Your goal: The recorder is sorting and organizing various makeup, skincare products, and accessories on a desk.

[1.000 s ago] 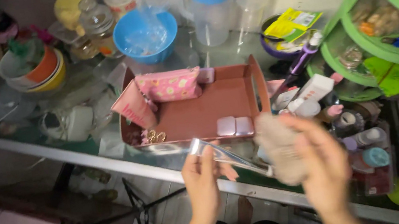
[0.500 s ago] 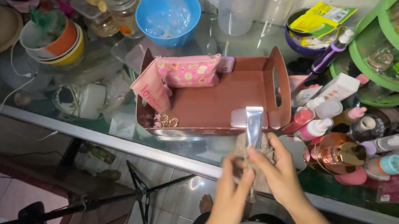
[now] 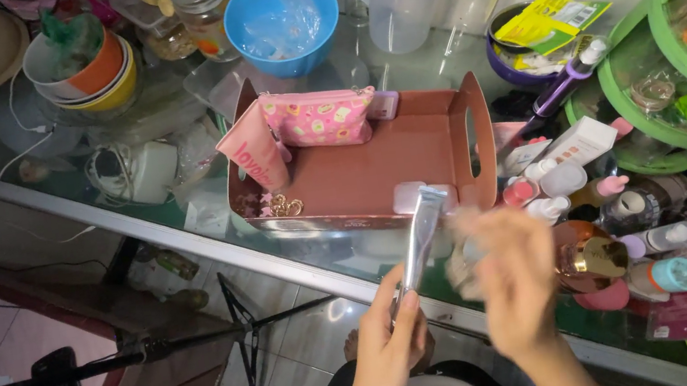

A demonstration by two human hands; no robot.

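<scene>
Now the right hand [image 3: 511, 272] has left the silver tube [image 3: 420, 241], blurred, grip unreadable; left hand [image 3: 390, 336] grips it alone.

Your right hand [image 3: 514, 272] has come off the tube [image 3: 420, 241]; your left hand [image 3: 388, 340] now holds it alone, tilted.

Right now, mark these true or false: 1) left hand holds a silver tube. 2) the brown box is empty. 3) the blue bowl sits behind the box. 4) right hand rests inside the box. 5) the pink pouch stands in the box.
1) True: the left hand grips a silver tube by its lower end.
2) False: the brown box holds several things.
3) True: the blue bowl stands beyond it.
4) False: the right hand, blurred, is in front of the box, with a cloth.
5) True: the pink pouch stands against its far wall.
</scene>
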